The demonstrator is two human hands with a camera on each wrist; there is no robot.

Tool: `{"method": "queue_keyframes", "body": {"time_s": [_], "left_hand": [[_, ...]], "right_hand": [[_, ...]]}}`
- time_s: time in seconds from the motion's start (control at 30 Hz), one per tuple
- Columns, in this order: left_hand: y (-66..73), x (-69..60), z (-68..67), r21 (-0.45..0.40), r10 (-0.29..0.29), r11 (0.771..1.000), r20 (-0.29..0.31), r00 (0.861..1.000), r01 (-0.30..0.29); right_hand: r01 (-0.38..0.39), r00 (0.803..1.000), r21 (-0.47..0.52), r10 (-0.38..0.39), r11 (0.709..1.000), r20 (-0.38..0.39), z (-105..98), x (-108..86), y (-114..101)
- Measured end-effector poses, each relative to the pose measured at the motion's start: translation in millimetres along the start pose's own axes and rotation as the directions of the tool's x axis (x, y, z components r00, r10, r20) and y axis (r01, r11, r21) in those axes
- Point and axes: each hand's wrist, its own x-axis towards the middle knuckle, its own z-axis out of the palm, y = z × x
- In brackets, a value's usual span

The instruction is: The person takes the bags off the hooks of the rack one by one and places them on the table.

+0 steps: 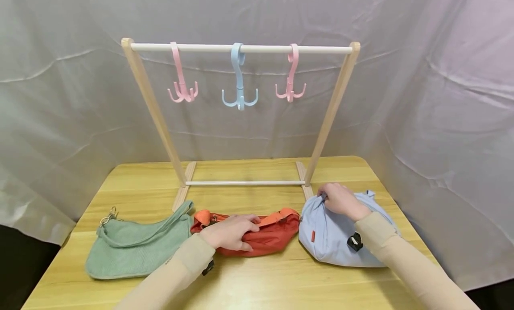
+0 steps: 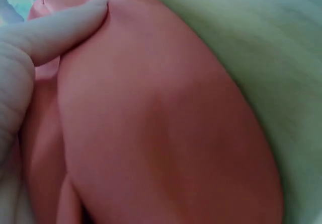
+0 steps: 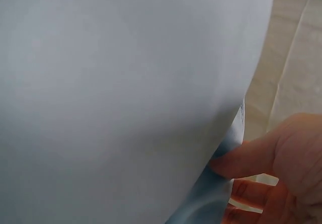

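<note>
A red waist bag (image 1: pixel 277 236) with an orange strap lies in the middle of the table. My left hand (image 1: pixel 233 231) rests on top of it, fingers over the strap and thumb on its front; the left wrist view shows the straight thumb (image 2: pixel 70 30) lying against the red fabric. To the right sits a light blue bag (image 1: pixel 329 238) with a small red tag and a black buckle. My right hand (image 1: pixel 341 199) pinches its upper edge; in the right wrist view the thumb (image 3: pixel 246 158) is against the blue cloth, with fingers behind.
A green corduroy shoulder bag (image 1: pixel 136 256) lies at the left. Behind the bags stands a wooden rack (image 1: pixel 337 105) with a white top rail (image 1: pixel 265 48). On the rail hang two pink hooks (image 1: pixel 182 89) and a blue hook (image 1: pixel 239 87). Grey curtains surround the table.
</note>
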Motion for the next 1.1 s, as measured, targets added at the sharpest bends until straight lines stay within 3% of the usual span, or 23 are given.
{"method": "queue_keyframes", "body": {"time_s": [0.17, 0.43, 0.83, 1.1], "left_hand": [[-2.8, 3.8, -2.1, 0.027, -0.002, 1.000, -0.021, 1.000, 0.002], [-10.2, -3.7, -2.3, -0.057, -0.067, 0.996, 0.001, 0.998, 0.067], [-16.0, -15.2, -0.8, -0.098, -0.063, 0.993, 0.011, 0.998, 0.064], [-15.5, -16.1, -0.7, -0.087, -0.022, 0.996, 0.004, 1.000, 0.023]], "right_hand": [[-0.024, 1.000, 0.014, 0.024, 1.000, 0.001, 0, -0.3, 2], [-0.023, 1.000, 0.028, 0.023, 0.999, -0.006, 1, 1.9, -1], [-0.003, 1.000, 0.008, 0.003, 1.000, -0.011, 7, 8.1, -10], [0.012, 1.000, 0.018, -0.011, 1.000, -0.016, 4, 9.5, -8]]}}
